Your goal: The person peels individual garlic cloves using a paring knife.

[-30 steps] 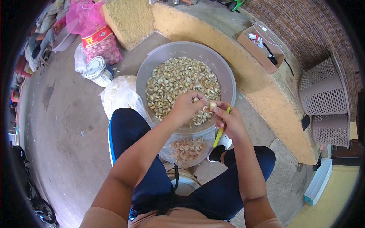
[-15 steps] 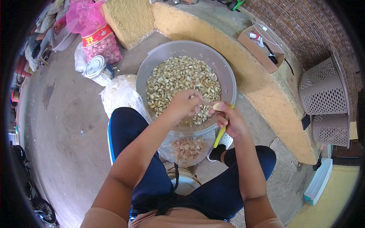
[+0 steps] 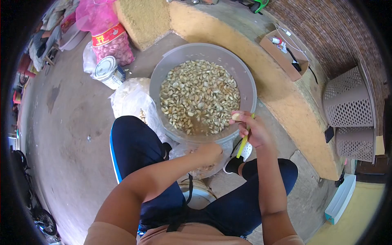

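My right hand (image 3: 256, 132) is closed by the right rim of a big grey tub (image 3: 250, 81). Between its thumb and fingers sits a pale garlic clove (image 3: 236, 117), and a knife with a yellow-green handle (image 3: 242, 146) is held in the same hand. Many garlic cloves (image 3: 200, 87) lie in water inside the tub. Below the tub's near rim, my left hand (image 3: 210, 154) hangs over a clear plastic bag (image 3: 178, 151) of brownish peels, its fingers curled together. Whatever those fingers hold is hidden.
Left of the tub stand a white plastic bag (image 3: 132, 98), a lidded paint pail (image 3: 109, 72) and a pink mesh sack of garlic (image 3: 114, 51). A yellow ledge (image 3: 281, 98) curves along the right, bearing a cardboard box (image 3: 286, 61). Perforated baskets (image 3: 349, 100) stand further right.
My left hand has come away from the clove, moving down from above the tub to the peel bag. My right hand stays near the rim, still gripping clove and knife.
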`<state>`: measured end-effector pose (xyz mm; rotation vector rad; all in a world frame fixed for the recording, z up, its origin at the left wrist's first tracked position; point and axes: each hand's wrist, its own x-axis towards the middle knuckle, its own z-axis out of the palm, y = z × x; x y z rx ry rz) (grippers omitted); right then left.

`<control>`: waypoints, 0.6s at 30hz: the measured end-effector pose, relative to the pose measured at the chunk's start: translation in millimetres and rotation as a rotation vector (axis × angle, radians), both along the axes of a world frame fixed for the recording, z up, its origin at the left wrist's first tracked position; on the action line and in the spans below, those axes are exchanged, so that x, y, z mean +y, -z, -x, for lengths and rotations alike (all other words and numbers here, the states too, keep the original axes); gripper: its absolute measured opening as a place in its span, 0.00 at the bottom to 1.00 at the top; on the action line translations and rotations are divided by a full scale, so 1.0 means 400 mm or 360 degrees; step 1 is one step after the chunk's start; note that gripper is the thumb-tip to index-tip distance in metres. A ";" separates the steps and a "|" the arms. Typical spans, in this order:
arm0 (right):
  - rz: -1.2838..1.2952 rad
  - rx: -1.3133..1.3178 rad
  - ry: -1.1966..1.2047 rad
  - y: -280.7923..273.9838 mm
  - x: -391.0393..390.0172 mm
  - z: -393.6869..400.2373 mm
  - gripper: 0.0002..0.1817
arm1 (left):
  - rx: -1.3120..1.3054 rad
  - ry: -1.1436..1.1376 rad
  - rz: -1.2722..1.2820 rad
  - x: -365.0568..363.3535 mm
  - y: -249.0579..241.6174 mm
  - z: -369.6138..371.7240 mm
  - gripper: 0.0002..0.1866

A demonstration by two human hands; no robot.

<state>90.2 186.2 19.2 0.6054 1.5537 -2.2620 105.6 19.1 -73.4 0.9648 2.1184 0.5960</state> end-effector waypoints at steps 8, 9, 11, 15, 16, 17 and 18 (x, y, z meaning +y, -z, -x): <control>0.0158 0.0129 -0.0179 0.010 -0.014 -0.001 0.18 | 0.0066 -0.0316 -0.0765 -0.027 0.057 0.017 0.07; 0.0176 0.0138 -0.0188 0.010 -0.014 0.000 0.18 | 0.0004 -0.0448 -0.0666 -0.034 0.024 0.044 0.08; 0.0134 0.0152 -0.0213 0.010 -0.016 -0.002 0.18 | -0.0119 -0.0709 -0.0467 -0.051 -0.084 0.100 0.09; -0.0027 0.0140 -0.0307 -0.002 -0.035 -0.006 0.18 | 0.0190 -0.1040 -0.1105 -0.086 -0.129 0.136 0.07; -0.0046 0.0122 -0.0316 -0.003 -0.044 -0.006 0.18 | 0.0260 -0.1003 -0.1127 -0.095 -0.146 0.137 0.07; -0.0067 0.0103 -0.0324 -0.004 -0.054 -0.007 0.19 | 0.0330 -0.0964 -0.1150 -0.102 -0.157 0.136 0.08; -0.0089 0.0083 -0.0331 -0.004 -0.063 -0.009 0.19 | 0.0357 -0.0926 -0.1084 -0.108 -0.161 0.134 0.08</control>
